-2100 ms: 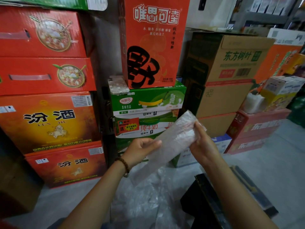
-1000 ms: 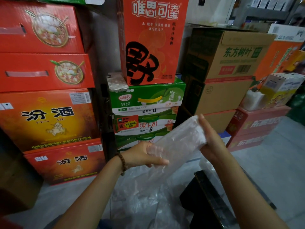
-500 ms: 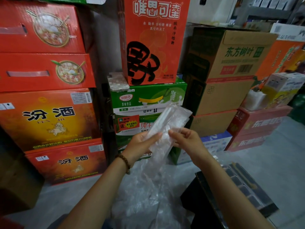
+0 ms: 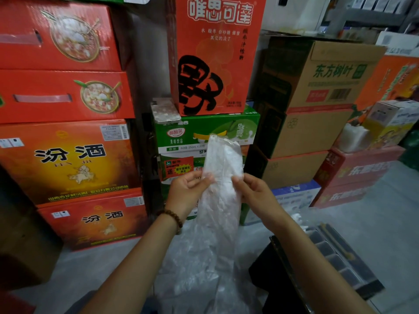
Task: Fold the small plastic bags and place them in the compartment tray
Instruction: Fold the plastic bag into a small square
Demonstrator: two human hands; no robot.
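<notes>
The bag (image 4: 223, 168), gathered into a long narrow strip, was held in the air in front of the cartons (image 4: 208, 130). The left hand (image 4: 188, 189) pinched its left edge and the right hand (image 4: 254, 191) its right edge at about the same height. The fingers (image 4: 237, 178) of each hand were curled in and pressed on the film, not spread. On such thin, slippery plastic the grip looked light, so the likeliest fault was the strip springing open or sliding out of one pinch at the next fold, undoing the lengthwise folds. The upper part stood unsupported above the hands and could flop sideways into a crooked crease. The lower end hung into the heap (image 4: 199, 275) of loose plastic below, where I could not tell where the bag ended; it might drag other pieces up with it. The tray (image 4: 333, 254) lay low on the right, well apart from the bag, so a loose bundle could unfold on the way there. The bag's long axis ran nearly upright, top end pointing up toward the cartons, the other end down toward the heap.
</notes>
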